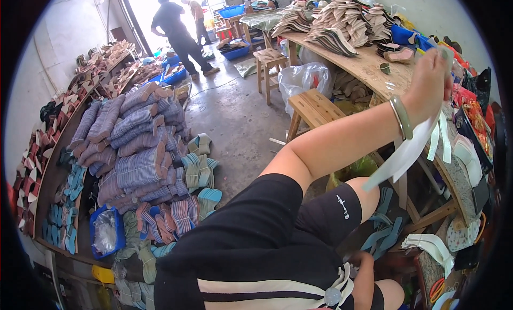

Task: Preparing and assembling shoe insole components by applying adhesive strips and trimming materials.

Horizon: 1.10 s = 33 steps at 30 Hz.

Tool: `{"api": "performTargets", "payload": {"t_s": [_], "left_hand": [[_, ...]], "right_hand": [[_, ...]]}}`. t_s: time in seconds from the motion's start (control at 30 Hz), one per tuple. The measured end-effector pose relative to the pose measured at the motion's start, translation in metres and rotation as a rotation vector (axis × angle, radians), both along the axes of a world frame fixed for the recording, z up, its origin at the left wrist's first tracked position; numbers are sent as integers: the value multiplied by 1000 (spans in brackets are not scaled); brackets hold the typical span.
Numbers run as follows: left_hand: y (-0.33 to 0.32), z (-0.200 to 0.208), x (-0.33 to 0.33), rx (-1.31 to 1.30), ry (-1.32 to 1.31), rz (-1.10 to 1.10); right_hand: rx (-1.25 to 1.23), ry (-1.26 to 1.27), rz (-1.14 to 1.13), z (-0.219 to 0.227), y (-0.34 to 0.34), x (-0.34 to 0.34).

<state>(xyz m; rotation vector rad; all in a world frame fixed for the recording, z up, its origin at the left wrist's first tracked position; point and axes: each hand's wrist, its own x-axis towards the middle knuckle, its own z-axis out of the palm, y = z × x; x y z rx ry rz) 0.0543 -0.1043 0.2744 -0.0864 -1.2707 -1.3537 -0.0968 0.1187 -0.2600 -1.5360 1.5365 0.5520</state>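
Observation:
My left hand (429,77), with a pale bangle at the wrist, is stretched out over the long workbench on the right. Its fingers are closed on a white strip (403,157), which hangs below the wrist toward my knee. More narrow white strips (441,139) dangle beside it at the bench edge. Low in my lap, my right hand (351,258) is bent in close to my body, beside the pale bow of my top; its fingers are dark and blurred. Blue strap-like pieces (386,235) lie below the bench, near my knee.
Stacked insoles (347,29) cover the bench (368,64). Wooden stools (315,111) and a clear plastic bag (304,81) stand beside it. Bundled striped soles (140,165) pile up on the left, near a blue basin (107,232). People (181,35) stand by the bright doorway.

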Motion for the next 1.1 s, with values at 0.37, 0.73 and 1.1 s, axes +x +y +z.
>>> {"api": "performTargets", "payload": {"t_s": [0.37, 0.73, 1.1], "left_hand": [[88, -109, -52, 320, -254, -453], [106, -181, -62, 793, -80, -562], [167, -386, -63, 1078, -614, -767]], "right_hand": [[-1288, -1476, -967, 284, -16, 36], [-853, -1120, -1059, 305, 135, 12], [-981, -624, -1144, 190, 295, -4]]}}
